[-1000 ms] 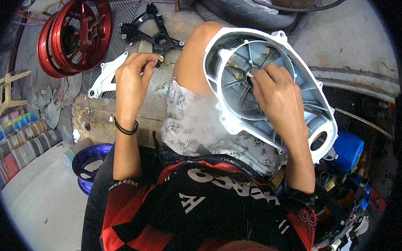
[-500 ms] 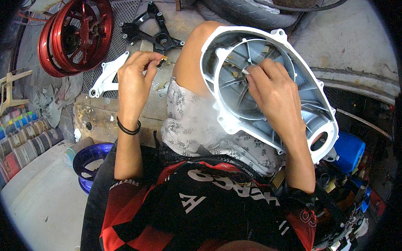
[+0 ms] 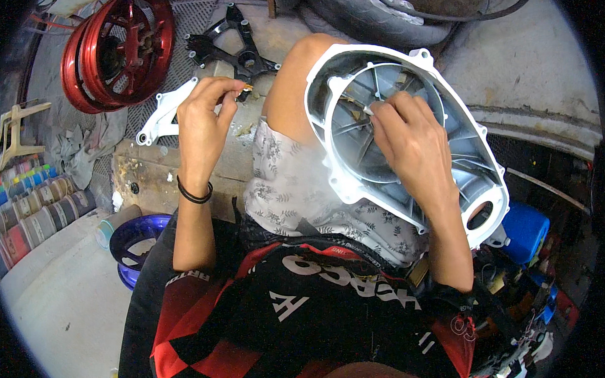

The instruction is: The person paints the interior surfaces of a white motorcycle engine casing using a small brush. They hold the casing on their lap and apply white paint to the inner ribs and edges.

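A large engine side cover [image 3: 474,135], white at the rim and grey inside with ribs, lies tilted across my lap and is propped on my thigh. My right hand [image 3: 414,136] reaches into its round recess, thumb and fingers pinched on a small pale piece [image 3: 368,111] close to the ribbed inner face. What this piece is, and how much of it the fingers hide, I cannot tell. Away from the cover, my left hand [image 3: 208,112] is raised over the floor on the left. Its thumb and forefinger pinch a tiny yellow-orange piece [image 3: 249,88].
Beyond my left hand lie a white bracket [image 3: 164,114] and a black spoked part [image 3: 237,47]. Red wheel rims [image 3: 131,50] stand at the far left, with a blue rim [image 3: 134,246] nearer. Tyres [image 3: 381,22] lie ahead, and a blue jug [image 3: 524,231] sits right.
The view has shifted very slightly. Both hands keep their pinches and nearly the same places, the right one still inside the engine cover.
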Tool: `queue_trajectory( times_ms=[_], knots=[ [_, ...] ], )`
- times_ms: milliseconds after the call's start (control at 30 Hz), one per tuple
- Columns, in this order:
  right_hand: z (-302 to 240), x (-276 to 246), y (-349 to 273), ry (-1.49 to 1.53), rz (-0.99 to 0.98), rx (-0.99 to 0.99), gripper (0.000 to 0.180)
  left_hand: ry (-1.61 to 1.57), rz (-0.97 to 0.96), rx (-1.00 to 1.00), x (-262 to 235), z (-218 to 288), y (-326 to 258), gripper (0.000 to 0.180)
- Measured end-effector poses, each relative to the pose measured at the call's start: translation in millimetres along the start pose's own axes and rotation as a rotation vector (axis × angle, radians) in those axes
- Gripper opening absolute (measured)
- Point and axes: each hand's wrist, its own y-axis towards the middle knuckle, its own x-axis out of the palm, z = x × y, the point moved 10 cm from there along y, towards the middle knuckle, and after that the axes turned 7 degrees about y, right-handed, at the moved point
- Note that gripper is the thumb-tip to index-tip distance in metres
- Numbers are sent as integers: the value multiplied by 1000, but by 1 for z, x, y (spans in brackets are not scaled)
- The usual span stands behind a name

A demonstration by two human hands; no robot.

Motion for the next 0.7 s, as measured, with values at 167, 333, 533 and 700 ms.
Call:
queue_trajectory(
  times_ms=[167, 333, 533, 700],
  knots=[
    [0, -14, 2, 42, 76, 33, 17, 29, 4, 8, -5, -2, -3, 17],
    [15, -4, -6, 89, -4, 126, 13, 40, 8, 35, -4, -1, -3, 21],
    [5, -6, -2, 26, -44, 69, 14, 37, 12, 18, -4, -2, -4, 23],
    [-1, 4, -4, -51, -107, 62, 12, 18, -2, 3, 0, -4, -4, 23]
  ],
)
